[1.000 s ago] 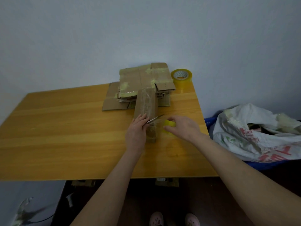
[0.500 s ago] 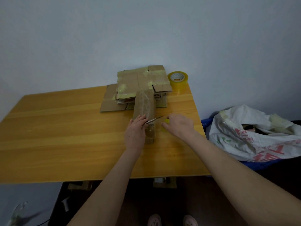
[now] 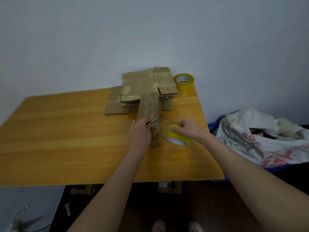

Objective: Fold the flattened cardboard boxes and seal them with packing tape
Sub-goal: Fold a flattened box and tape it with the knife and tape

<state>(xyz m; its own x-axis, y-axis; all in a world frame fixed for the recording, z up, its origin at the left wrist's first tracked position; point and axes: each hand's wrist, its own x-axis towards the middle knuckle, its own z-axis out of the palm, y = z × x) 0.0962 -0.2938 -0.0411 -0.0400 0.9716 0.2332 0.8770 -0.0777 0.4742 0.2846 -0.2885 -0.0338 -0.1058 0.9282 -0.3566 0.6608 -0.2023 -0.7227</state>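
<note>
One long taped brown cardboard box (image 3: 148,113) nears sealing: left hand (image 3: 139,133) pinches metal scissors (image 3: 154,120), right hand (image 3: 189,128) grips the yellow packing tape roll (image 3: 178,138); the flattened cardboard stack (image 3: 147,87) at the desk's (image 3: 66,131) far edge remains.

2 bare forearms (image 3: 107,190), no sleeves showing; pale pink perforated clogs (image 3: 158,226) on both feet.
</note>
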